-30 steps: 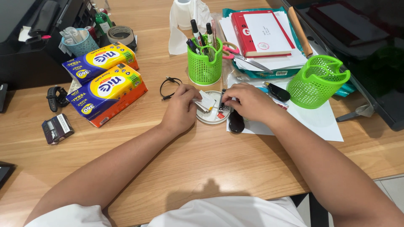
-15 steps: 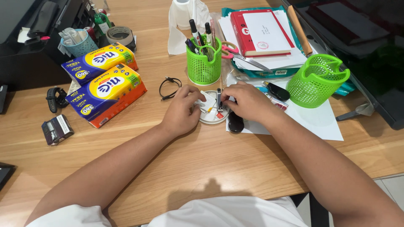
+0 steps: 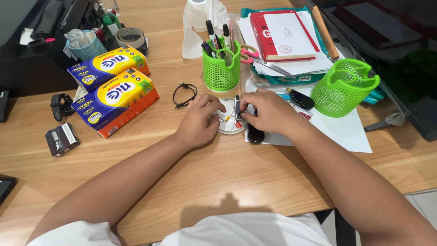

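Left hand curled at the rim of a small white dish, fingertips on white paper scraps inside. Right hand pinching a slim metal clip upright over the dish.

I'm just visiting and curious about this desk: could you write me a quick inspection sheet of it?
Surface: wooden desk, crowded along its far side.
Job's things: small white round dish holding bits; a slim dark object stands in it.
Clutter: two tissue packs, green pen holder, empty green basket, red book, scissors.
Hands: left hand at the dish; right hand pinching the dark object.
Cables: black looped cord.
Surroundings: dark monitor at right.
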